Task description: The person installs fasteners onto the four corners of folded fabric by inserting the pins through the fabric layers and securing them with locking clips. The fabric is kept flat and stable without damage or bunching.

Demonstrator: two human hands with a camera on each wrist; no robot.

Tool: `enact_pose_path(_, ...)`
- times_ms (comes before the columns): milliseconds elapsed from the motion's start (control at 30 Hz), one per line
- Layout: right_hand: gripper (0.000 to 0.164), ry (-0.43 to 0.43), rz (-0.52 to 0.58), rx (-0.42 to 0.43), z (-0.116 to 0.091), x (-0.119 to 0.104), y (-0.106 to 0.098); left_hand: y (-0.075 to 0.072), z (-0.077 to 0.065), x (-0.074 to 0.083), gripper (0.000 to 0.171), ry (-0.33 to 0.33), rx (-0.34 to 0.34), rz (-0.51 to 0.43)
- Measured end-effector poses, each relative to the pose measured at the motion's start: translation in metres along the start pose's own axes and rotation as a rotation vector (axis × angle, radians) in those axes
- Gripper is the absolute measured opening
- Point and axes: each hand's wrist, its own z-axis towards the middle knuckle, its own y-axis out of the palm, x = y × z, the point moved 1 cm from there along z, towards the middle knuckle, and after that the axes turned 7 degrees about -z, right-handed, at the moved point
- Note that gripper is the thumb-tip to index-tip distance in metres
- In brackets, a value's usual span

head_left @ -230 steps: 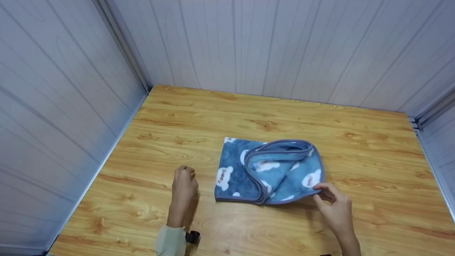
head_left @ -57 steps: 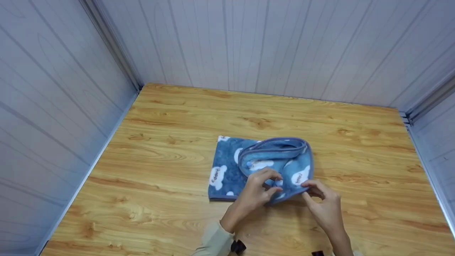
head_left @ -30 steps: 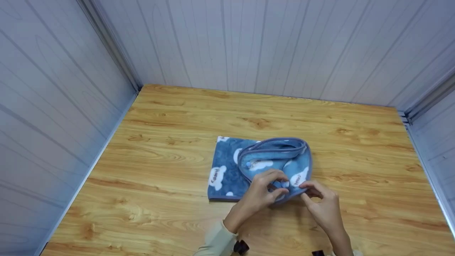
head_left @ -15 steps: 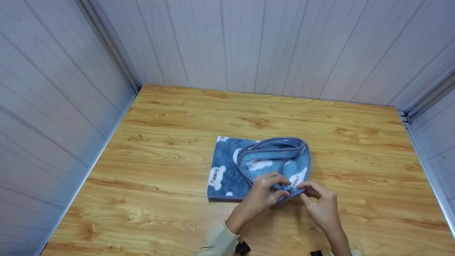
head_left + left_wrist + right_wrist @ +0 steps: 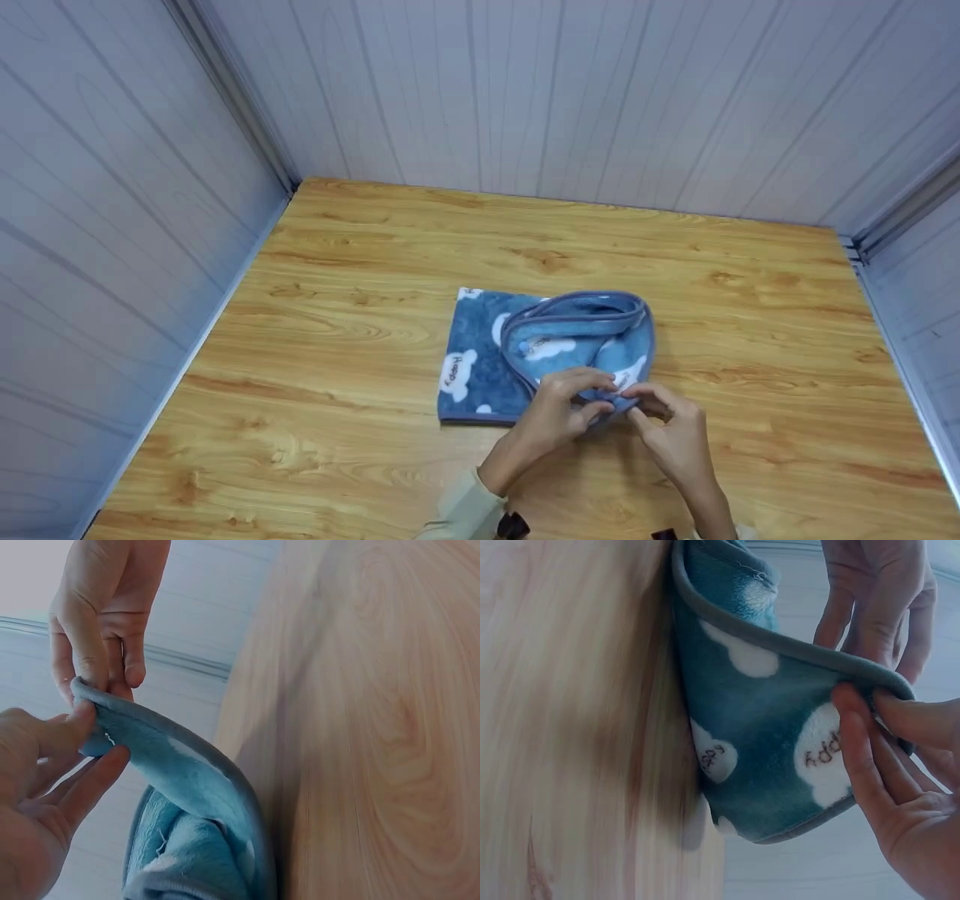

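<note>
A blue fleece blanket (image 5: 484,386) with white cloud prints reading "Happy" and grey-blue edge binding lies folded on the table. Its right part is turned over and looped, and a pale blue round snap (image 5: 523,347) shows on that flap. At the near right edge my left hand (image 5: 555,412) pinches the fleece between thumb and fingers. Close beside it, my right hand (image 5: 675,427) grips the bound edge with thumb and forefinger. The right wrist view shows this edge of the blanket (image 5: 761,742) lifted off the table. My fingertips hide the exact spot between the hands.
The wood-grain table (image 5: 337,300) extends around the blanket on all sides. A pale panel wall (image 5: 510,97) stands behind it, with another side wall (image 5: 112,262) at the left and one at the right edge. Both wrists wear dark straps or mounts.
My left hand has come from the bare table at left onto the blanket's flap, then right along the edge. My right hand, still gripping the edge, has shifted slightly left, bringing both hands close together.
</note>
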Motion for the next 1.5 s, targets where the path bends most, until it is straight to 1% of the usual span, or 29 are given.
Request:
enact_pose_path(100, 0.029, -0.008, 0.0, 0.008, 0.0, 0.0, 0.0, -0.001, -0.001, 0.001, 0.024, -0.003, -0.035, 0.015)
enact_pose_path(200, 0.027, -0.009, -0.01, 0.002, 0.001, -0.001, 0.0, -0.001, -0.002, 0.002, 0.031, -0.007, -0.067, 0.063)
enact_pose_path(267, 0.029, -0.019, -0.007, -0.011, 0.001, -0.002, 0.001, -0.001, -0.002, 0.002, 0.031, -0.026, -0.075, 0.087)
enact_pose_path(333, 0.028, -0.04, -0.018, -0.025, 0.002, -0.001, 0.002, -0.001, -0.002, 0.002, 0.027, -0.055, -0.065, 0.099)
enact_pose_path(400, 0.028, -0.066, -0.029, -0.045, 0.004, -0.001, 0.004, -0.003, -0.002, 0.001, 0.022, -0.077, -0.042, 0.101)
enact_pose_path(467, 0.027, -0.081, -0.044, -0.073, 0.007, 0.0, 0.005, -0.005, -0.002, 0.0, 0.019, -0.085, -0.011, 0.107)
enact_pose_path(533, 0.028, -0.083, -0.066, -0.104, 0.011, 0.001, 0.006, -0.008, -0.002, -0.001, 0.017, -0.083, 0.025, 0.12)
enact_pose_path(633, 0.03, -0.08, -0.13, -0.135, 0.02, 0.004, 0.007, -0.013, -0.003, -0.002, 0.015, -0.087, 0.079, 0.125)
enact_pose_path(733, 0.032, -0.094, -0.217, -0.134, 0.03, 0.008, 0.007, -0.02, -0.003, -0.004, 0.013, -0.099, 0.132, 0.135)
enact_pose_path(800, 0.032, -0.107, -0.251, -0.124, 0.037, 0.009, 0.008, -0.024, -0.003, -0.005, 0.011, -0.121, 0.161, 0.148)
enact_pose_path(967, 0.032, -0.168, -0.266, -0.125, 0.052, 0.006, 0.013, -0.034, -0.006, -0.007, 0.011, -0.218, 0.239, 0.168)
enact_pose_path(1133, 0.035, -0.271, -0.297, -0.178, 0.069, 0.001, 0.026, -0.046, -0.01, -0.014, 0.009, -0.3, 0.34, 0.168)
enact_pose_path(1200, 0.034, -0.296, -0.313, -0.203, 0.075, 0.0, 0.032, -0.051, -0.013, -0.019, 0.009, -0.335, 0.369, 0.169)
enact_pose_path(1267, 0.034, -0.306, -0.327, -0.235, 0.081, -0.001, 0.038, -0.055, -0.015, -0.024, 0.008, -0.373, 0.393, 0.176)
enact_pose_path(1367, 0.036, -0.307, -0.334, -0.288, 0.088, -0.002, 0.048, -0.06, -0.016, -0.031, 0.006, -0.448, 0.423, 0.223)
enact_pose_path(1433, 0.039, -0.307, -0.334, -0.332, 0.092, -0.001, 0.054, -0.063, -0.016, -0.035, 0.007, -0.51, 0.441, 0.264)
enact_pose_path(1500, 0.043, -0.307, -0.338, -0.377, 0.096, 0.0, 0.06, -0.065, -0.016, -0.04, 0.009, -0.583, 0.441, 0.3)
